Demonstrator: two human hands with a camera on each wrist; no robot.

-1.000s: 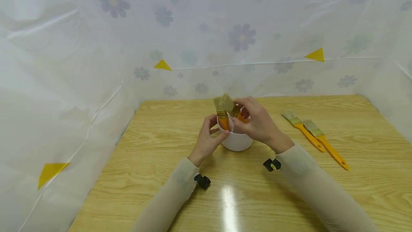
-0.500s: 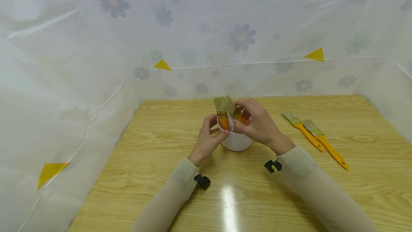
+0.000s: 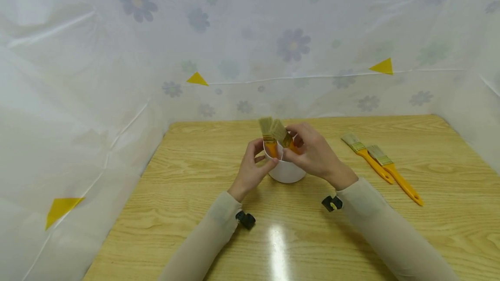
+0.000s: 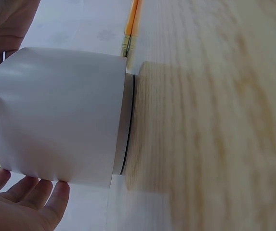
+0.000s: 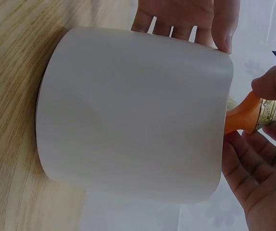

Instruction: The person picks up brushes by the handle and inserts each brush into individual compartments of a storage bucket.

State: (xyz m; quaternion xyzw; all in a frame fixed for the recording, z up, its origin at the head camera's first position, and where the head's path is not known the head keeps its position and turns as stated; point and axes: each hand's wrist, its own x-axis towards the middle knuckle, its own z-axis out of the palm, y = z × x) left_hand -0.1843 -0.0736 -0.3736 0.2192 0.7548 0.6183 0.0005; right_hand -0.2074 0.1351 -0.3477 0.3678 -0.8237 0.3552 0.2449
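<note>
My left hand grips the side of a white cylindrical holder near its rim, with the thumb at the front. A divider shows inside the holder. One paintbrush stands in it bristles up, beside my left fingers. With my right hand I pinch a second paintbrush by its orange handle, just under the metal band. Its bristles point up and lean left, and the handle's lower part is hidden inside the holder. In the left wrist view, my left fingertips press the holder's wall.
Two more paintbrushes with orange handles, one left and one right, lie side by side on the wooden table, right of the holder. Behind it hangs a flower-patterned plastic sheet with yellow triangles.
My right hand has lowered slightly, and its paintbrush has sunk a little deeper into the holder. The left hand and the holder stay in place.
</note>
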